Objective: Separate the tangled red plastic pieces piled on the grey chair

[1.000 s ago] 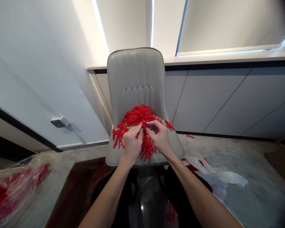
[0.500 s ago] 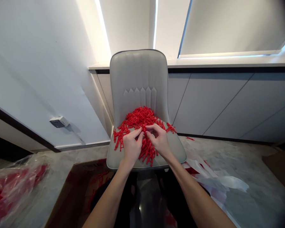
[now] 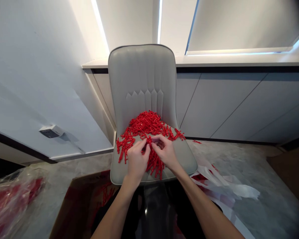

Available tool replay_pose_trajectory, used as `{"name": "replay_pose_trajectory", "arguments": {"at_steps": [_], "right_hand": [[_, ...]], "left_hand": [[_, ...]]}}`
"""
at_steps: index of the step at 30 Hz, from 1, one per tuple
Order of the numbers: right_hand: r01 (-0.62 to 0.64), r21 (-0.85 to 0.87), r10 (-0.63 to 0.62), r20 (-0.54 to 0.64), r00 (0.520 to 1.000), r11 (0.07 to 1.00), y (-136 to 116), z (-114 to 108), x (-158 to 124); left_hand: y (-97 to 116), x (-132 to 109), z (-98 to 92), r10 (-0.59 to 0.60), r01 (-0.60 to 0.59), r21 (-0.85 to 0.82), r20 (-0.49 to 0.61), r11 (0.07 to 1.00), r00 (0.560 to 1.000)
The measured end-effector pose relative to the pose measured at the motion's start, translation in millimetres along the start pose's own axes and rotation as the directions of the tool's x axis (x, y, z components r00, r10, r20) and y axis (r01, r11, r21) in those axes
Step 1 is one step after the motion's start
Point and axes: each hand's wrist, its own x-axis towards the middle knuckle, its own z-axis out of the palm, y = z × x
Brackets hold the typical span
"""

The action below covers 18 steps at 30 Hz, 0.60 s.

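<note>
Over the seat of a grey chair [image 3: 184, 156], my left hand [image 3: 137, 156] and my right hand [image 3: 165, 152] meet, thumbs and fingertips pinched on a small red plastic piece [image 3: 149, 140]. Fingers cover much of it, so its full shape is hidden. Behind my hands rises a heap of red plastic pieces [image 3: 146, 122], thin and branched like little figures. A looser group of these pieces [image 3: 124, 144] spreads to the left, and more elongated ones [image 3: 156, 166] lie beneath my hands towards the seat's front edge.
On the floor at left are a clear plastic bag [image 3: 17, 196] with red contents and a cardboard box [image 3: 74, 199] holding more red pieces. White plastic sheeting [image 3: 226, 189] lies at right. One red piece [image 3: 196, 141] rests near the cabinets [image 3: 229, 103].
The view has shifted slightly. Both hands stay together at the red piece, now a little lower in view, with their finger positions slightly altered.
</note>
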Motion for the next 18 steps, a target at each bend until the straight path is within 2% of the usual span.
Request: {"name": "replay_pose_trajectory", "arguments": {"at_steps": [3, 12, 18], "right_hand": [[-0.008, -0.012, 0.008, -0.009, 1.000, 1.000, -1.5, 2.2, -0.2], [-0.024, -0.022, 0.024, 0.016, 1.000, 0.999, -3.2, 11.2, 0.5], [-0.015, 0.052, 0.017, -0.041, 0.999, 0.999, -6.7, 12.8, 5.1]], "left_hand": [[-1.5, 0.2, 1.0, -0.041, 0.040, -0.018, -0.024, 0.999, 0.999], [-5.6, -1.7, -7.2, -0.098, 0.097, -0.104, -0.001, 0.990, 0.995], [-1.5, 3.3, 1.1, -0.122, 0.109, -0.196, -0.060, 0.975, 0.991]]}}
